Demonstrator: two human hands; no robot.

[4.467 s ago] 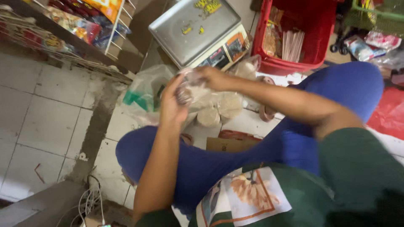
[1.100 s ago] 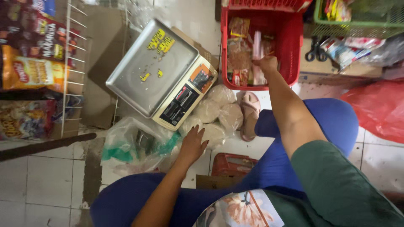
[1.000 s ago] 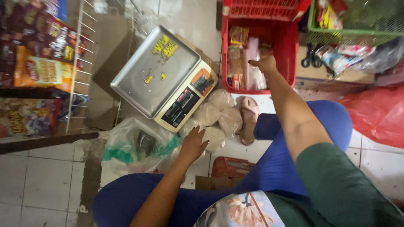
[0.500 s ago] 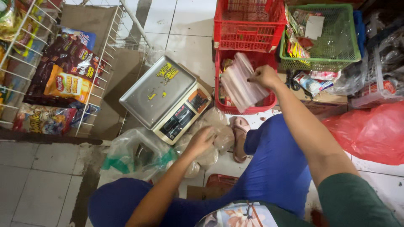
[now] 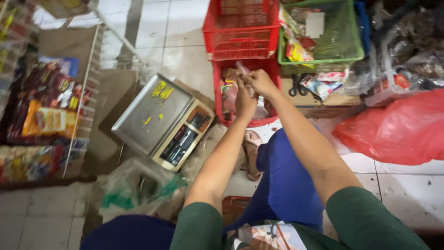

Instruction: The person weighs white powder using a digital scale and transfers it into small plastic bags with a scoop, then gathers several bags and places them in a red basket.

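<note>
Both hands are meeting over the lower red basket (image 5: 221, 95). Right hand (image 5: 260, 82) and left hand (image 5: 245, 99) are pinching a clear plastic bag (image 5: 241, 69), fingers closed, probably separating it; blurry. Scale (image 5: 159, 120) is sitting just left.
</note>
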